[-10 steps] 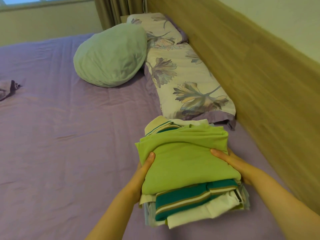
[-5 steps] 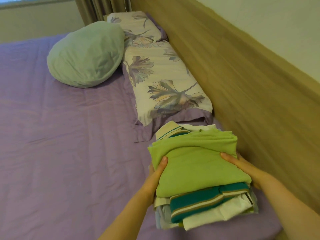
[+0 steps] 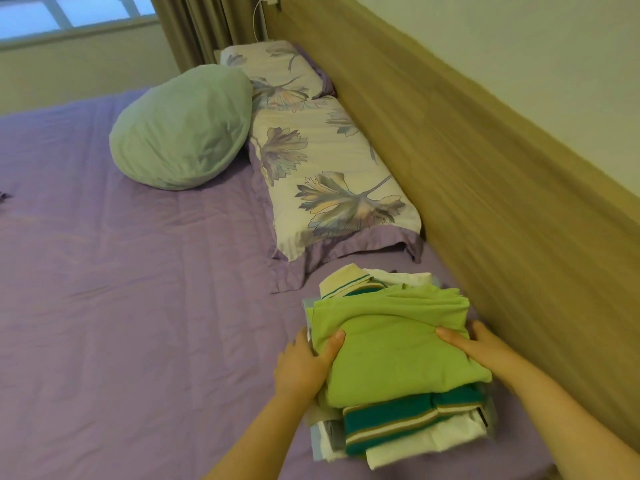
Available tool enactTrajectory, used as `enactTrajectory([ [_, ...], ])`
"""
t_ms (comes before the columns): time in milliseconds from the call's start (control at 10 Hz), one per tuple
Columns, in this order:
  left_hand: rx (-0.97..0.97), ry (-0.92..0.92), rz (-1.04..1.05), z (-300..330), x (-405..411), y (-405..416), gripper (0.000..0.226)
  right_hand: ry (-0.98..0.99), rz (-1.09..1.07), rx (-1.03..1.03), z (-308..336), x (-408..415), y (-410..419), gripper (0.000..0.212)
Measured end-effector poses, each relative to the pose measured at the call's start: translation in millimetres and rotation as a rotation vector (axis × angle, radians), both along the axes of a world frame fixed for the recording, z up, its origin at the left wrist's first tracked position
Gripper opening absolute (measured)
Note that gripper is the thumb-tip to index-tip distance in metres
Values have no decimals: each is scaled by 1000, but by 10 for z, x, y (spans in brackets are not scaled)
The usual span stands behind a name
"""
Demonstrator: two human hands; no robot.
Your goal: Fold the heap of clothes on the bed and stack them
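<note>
A stack of folded clothes [image 3: 398, 403] sits on the purple bed sheet [image 3: 138, 323] near the wooden headboard. A light green garment [image 3: 394, 348] lies on top, with a teal striped shirt [image 3: 398, 420] and white pieces beneath it. My left hand [image 3: 304, 365] grips the stack's left side, thumb on the green top and fingers hidden below. My right hand [image 3: 481, 351] grips the right side the same way, thumb on top.
Two floral pillows [image 3: 325, 188] line the wooden headboard [image 3: 485, 168] beyond the stack. A round green cushion [image 3: 180, 129] rests to their left. A dark scrap of cloth [image 3: 3, 197] shows at the far left edge. Curtain and window are at the back.
The stack, held between both hands, has shifted toward the headboard and closer to the floral pillow. My view has swung, bringing the window and curtain back into sight.
</note>
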State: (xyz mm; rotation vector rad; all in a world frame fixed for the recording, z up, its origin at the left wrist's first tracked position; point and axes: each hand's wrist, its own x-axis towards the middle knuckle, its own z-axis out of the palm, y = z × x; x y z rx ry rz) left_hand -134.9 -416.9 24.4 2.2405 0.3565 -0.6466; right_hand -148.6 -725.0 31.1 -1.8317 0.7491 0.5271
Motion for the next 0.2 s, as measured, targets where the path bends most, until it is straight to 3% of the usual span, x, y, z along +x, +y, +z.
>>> enactTrajectory([
  [100,305,-66,-129,300,5,-51,91,-28,198,-311,227,61,50,114],
  [200,503,-152,-275,657,5,-134,79,1,444,-800,645,57,290,93],
])
